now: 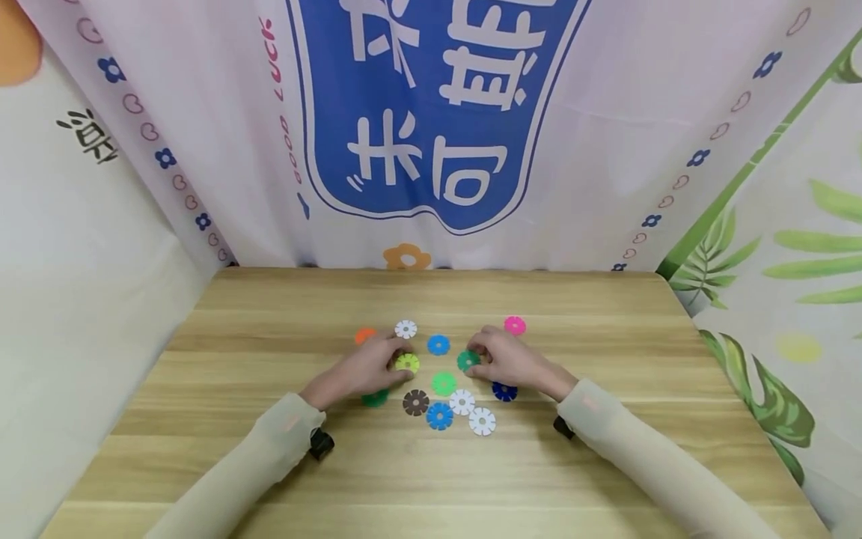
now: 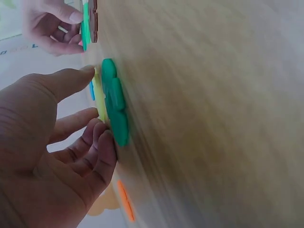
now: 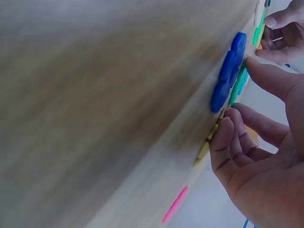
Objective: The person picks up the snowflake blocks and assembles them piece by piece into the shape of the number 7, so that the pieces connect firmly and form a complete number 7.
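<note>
My left hand holds a yellow-green notched plastic disc by its edges, thumb on the near side and index finger opposite. The disc lies low over the wooden table. A dark green disc is beside this hand, partly covered in the head view. On the other side, my right hand has thumb and index finger at opposite edges of a green disc. Near its wrist is a dark blue disc. Beside its curled lower fingers, a dull yellow disc shows in the right wrist view.
Between the hands lie a blue disc and a bright green disc. Closer to me are a brown disc, another blue disc and two overlapping white discs. Orange, white and pink discs lie farther back.
</note>
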Action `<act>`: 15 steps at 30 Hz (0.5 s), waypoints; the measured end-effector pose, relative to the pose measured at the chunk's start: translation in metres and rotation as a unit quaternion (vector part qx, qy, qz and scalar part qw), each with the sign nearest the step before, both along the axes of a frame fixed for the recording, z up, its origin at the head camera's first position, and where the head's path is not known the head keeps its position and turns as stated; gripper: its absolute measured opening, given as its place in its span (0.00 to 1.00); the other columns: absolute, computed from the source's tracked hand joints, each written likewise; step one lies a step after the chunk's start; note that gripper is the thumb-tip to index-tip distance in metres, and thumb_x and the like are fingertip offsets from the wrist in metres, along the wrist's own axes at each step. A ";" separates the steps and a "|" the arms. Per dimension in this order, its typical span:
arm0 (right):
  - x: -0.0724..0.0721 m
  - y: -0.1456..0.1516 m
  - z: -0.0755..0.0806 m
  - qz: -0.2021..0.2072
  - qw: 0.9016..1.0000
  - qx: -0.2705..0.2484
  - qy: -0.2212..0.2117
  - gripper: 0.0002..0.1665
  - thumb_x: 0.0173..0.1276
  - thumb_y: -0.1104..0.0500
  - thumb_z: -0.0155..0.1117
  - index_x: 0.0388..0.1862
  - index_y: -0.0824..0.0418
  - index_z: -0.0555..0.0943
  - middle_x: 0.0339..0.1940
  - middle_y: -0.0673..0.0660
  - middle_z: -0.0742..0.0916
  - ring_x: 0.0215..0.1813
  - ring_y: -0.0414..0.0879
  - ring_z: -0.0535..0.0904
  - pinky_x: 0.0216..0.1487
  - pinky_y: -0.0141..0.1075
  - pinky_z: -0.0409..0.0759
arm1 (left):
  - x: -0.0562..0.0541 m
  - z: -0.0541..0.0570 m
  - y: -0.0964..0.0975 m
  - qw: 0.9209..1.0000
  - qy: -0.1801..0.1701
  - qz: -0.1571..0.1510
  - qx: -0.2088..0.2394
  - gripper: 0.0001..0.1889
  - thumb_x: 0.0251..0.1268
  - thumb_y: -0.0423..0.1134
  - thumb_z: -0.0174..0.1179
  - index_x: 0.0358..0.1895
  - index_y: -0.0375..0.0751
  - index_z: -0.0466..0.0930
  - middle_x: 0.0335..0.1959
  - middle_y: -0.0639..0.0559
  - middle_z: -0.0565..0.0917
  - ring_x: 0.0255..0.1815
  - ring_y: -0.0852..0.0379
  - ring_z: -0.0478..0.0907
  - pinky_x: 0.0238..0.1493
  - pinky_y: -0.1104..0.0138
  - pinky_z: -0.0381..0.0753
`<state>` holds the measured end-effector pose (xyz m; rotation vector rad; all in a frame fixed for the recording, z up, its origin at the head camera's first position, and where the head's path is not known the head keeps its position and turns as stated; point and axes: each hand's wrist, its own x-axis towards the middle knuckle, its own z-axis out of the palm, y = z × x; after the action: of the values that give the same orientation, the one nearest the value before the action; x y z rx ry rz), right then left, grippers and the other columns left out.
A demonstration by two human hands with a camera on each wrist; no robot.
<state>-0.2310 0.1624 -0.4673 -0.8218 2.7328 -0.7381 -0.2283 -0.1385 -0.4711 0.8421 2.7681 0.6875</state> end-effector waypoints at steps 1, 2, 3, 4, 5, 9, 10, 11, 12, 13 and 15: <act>-0.001 -0.002 0.001 -0.001 1.000 0.003 -0.001 0.24 0.69 0.51 0.76 0.58 0.62 0.85 0.45 0.54 0.85 0.42 0.42 0.79 0.43 0.30 0.84 | 0.000 0.000 0.000 1.000 0.000 0.004 -0.003 0.21 0.69 0.48 0.72 0.58 0.41 0.85 0.43 0.52 0.81 0.38 0.60 0.72 0.35 0.71 0.77; -0.001 -0.004 0.002 -0.001 1.000 0.006 -0.001 0.24 0.70 0.51 0.76 0.59 0.62 0.85 0.46 0.54 0.85 0.42 0.42 0.79 0.43 0.29 0.84 | 0.000 0.000 -0.001 1.000 -0.002 0.008 -0.006 0.21 0.68 0.49 0.72 0.58 0.41 0.85 0.44 0.52 0.81 0.39 0.60 0.73 0.37 0.70 0.78; -0.001 -0.005 0.002 0.000 1.000 0.008 -0.002 0.24 0.70 0.51 0.75 0.59 0.62 0.85 0.45 0.54 0.85 0.42 0.42 0.79 0.42 0.29 0.83 | 0.000 0.000 -0.001 1.000 -0.006 0.013 -0.005 0.21 0.68 0.49 0.72 0.58 0.41 0.85 0.44 0.52 0.81 0.39 0.60 0.73 0.38 0.70 0.78; -0.001 -0.006 0.002 0.000 1.000 0.010 -0.005 0.24 0.70 0.51 0.75 0.59 0.62 0.85 0.45 0.54 0.84 0.41 0.42 0.78 0.41 0.29 0.82 | 0.001 0.000 -0.002 1.000 -0.011 0.017 -0.004 0.21 0.68 0.49 0.73 0.57 0.41 0.84 0.45 0.53 0.81 0.40 0.60 0.73 0.39 0.70 0.79; -0.001 -0.007 0.003 0.001 1.000 0.009 -0.008 0.23 0.70 0.52 0.75 0.59 0.62 0.85 0.44 0.54 0.84 0.40 0.42 0.78 0.40 0.28 0.82 | 0.002 0.000 -0.002 1.000 -0.015 0.021 -0.004 0.22 0.67 0.50 0.73 0.57 0.41 0.84 0.45 0.53 0.81 0.40 0.60 0.74 0.40 0.70 0.80; -0.001 -0.008 0.002 0.001 1.000 0.001 -0.018 0.23 0.69 0.53 0.76 0.58 0.63 0.85 0.45 0.55 0.85 0.40 0.43 0.79 0.39 0.27 0.82 | 0.004 0.000 -0.001 0.999 -0.026 0.023 -0.002 0.22 0.66 0.50 0.74 0.54 0.39 0.83 0.46 0.52 0.80 0.42 0.59 0.74 0.45 0.68 0.82; -0.001 -0.008 0.002 -0.002 1.000 0.000 -0.020 0.23 0.69 0.53 0.76 0.58 0.63 0.85 0.45 0.55 0.85 0.41 0.43 0.79 0.40 0.27 0.82 | 0.004 0.000 -0.001 0.999 -0.028 0.022 0.000 0.22 0.65 0.50 0.75 0.53 0.39 0.83 0.46 0.52 0.80 0.42 0.59 0.74 0.44 0.68 0.82; -0.002 -0.008 0.002 -0.004 1.000 -0.002 -0.022 0.23 0.69 0.54 0.77 0.57 0.64 0.85 0.45 0.56 0.85 0.42 0.43 0.80 0.41 0.27 0.83 | 0.003 0.000 0.000 0.999 -0.029 0.021 0.000 0.22 0.65 0.50 0.75 0.53 0.39 0.82 0.45 0.52 0.79 0.41 0.59 0.74 0.43 0.68 0.81; -0.003 -0.008 0.002 -0.006 1.000 -0.003 -0.023 0.23 0.68 0.54 0.77 0.57 0.64 0.85 0.46 0.56 0.85 0.43 0.43 0.80 0.41 0.27 0.83 | 0.003 0.000 0.000 0.999 -0.032 0.022 0.003 0.22 0.65 0.51 0.75 0.52 0.39 0.82 0.45 0.52 0.79 0.40 0.59 0.73 0.42 0.68 0.80; -0.004 -0.008 0.002 -0.009 1.000 -0.004 -0.023 0.23 0.68 0.54 0.77 0.57 0.64 0.85 0.46 0.55 0.85 0.43 0.43 0.80 0.42 0.27 0.84 | 0.002 -0.001 0.000 0.999 -0.037 0.025 0.005 0.22 0.64 0.51 0.75 0.52 0.40 0.81 0.44 0.53 0.78 0.40 0.59 0.72 0.41 0.69 0.79; -0.005 -0.008 0.002 -0.013 1.000 -0.003 -0.025 0.23 0.68 0.54 0.77 0.56 0.64 0.85 0.46 0.55 0.85 0.45 0.44 0.81 0.44 0.28 0.85 | 0.000 -0.001 0.000 0.998 -0.046 0.030 0.013 0.22 0.64 0.50 0.76 0.51 0.40 0.79 0.42 0.53 0.77 0.38 0.59 0.71 0.38 0.70 0.77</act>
<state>-0.2364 0.1542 -0.4651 -0.7605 2.7030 -0.7625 -0.2278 -0.1381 -0.4723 0.7144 2.7171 0.7554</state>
